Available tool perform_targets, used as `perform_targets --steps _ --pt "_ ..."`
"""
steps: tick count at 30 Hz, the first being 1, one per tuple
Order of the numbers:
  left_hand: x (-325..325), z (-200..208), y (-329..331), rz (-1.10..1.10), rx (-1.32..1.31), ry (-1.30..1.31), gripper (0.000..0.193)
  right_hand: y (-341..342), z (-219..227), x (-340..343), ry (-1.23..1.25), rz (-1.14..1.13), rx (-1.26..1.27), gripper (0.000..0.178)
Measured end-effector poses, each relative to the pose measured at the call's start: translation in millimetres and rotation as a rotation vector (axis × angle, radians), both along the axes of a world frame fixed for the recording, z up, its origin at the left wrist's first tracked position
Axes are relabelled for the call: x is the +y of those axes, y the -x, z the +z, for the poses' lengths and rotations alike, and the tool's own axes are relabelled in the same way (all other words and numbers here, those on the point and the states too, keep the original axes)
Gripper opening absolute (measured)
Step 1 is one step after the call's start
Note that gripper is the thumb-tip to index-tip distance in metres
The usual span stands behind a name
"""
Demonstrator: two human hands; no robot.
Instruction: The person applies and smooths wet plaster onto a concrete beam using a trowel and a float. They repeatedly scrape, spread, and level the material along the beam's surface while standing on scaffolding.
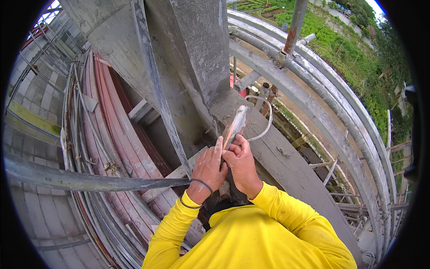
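Observation:
Both of my hands meet in front of my chest, below a grey concrete column (197, 49). My right hand (242, 163) grips the lower end of a long tool with an orange handle and a cement-caked metal blade (234, 126), which points up toward a grey plank (286, 166). My left hand (209, 167) presses against the same handle, one finger stretched up along it; dark bands circle its wrist. A loop of pale wire (265, 117) hangs just right of the blade. My sleeves are yellow.
Grey scaffold pipes (322, 96) curve along the right, with a rusty upright pipe (294, 28) clamped to them. A dark steel bar (89, 180) crosses at the left over reddish formwork boards (114, 130). Green vegetation (345, 49) lies far below.

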State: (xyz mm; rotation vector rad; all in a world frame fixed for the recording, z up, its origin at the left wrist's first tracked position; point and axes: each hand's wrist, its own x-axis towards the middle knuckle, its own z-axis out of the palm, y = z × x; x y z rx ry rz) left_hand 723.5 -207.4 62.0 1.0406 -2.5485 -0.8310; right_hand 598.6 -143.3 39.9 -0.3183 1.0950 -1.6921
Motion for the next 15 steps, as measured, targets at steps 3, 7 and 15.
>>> perform_targets --steps 3,7,15 --pt "-16.0 -6.3 14.7 0.111 0.175 -0.087 0.065 18.7 15.3 -0.7 0.077 0.197 0.027 0.075" --pt "-40.5 -12.2 11.3 0.184 0.368 -0.147 0.046 74.4 68.3 26.1 -0.039 0.349 0.353 0.033" --pt "-10.3 -35.1 -4.7 0.183 0.223 -0.163 0.045 28.6 89.7 -140.2 0.17 0.418 0.766 0.064"
